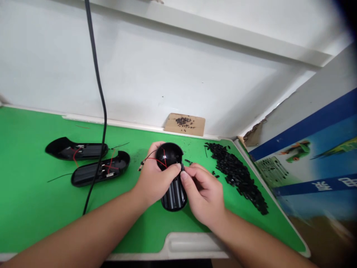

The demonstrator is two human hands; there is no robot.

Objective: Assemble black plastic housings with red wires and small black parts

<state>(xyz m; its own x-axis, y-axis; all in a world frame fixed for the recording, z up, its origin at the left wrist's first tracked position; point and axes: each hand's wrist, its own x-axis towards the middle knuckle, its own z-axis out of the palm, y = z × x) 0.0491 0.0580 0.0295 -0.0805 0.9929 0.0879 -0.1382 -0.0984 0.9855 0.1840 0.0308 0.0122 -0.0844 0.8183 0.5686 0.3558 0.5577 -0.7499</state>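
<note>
Both hands meet over a black plastic shell (171, 175) held just above the green mat (33, 201), near the front edge of the bench. The left hand (154, 178) wraps around the shell's left side, thumb laid across its open face, gripping it firmly. The right hand (203, 190) pinches its thumb and forefinger together at the shell's right rim; it seems to hold a small black piece there, though the piece itself is too small to make out.

Red and black wires (156, 159) trail from the rounded top of the shell and out past the left fingers. To seat a small part well, the left hand should keep the shell level and steady, with the wires clear of the slot, so the right fingertips can press straight in rather than at a slant.

A heap of small black parts (240, 175) lies close by on the right. Two more shells (89, 163) with wires rest on the mat to the left, and a black cable (97, 82) hangs down across them. A cardboard scrap (184, 124) with a few bits leans against the back wall.
</note>
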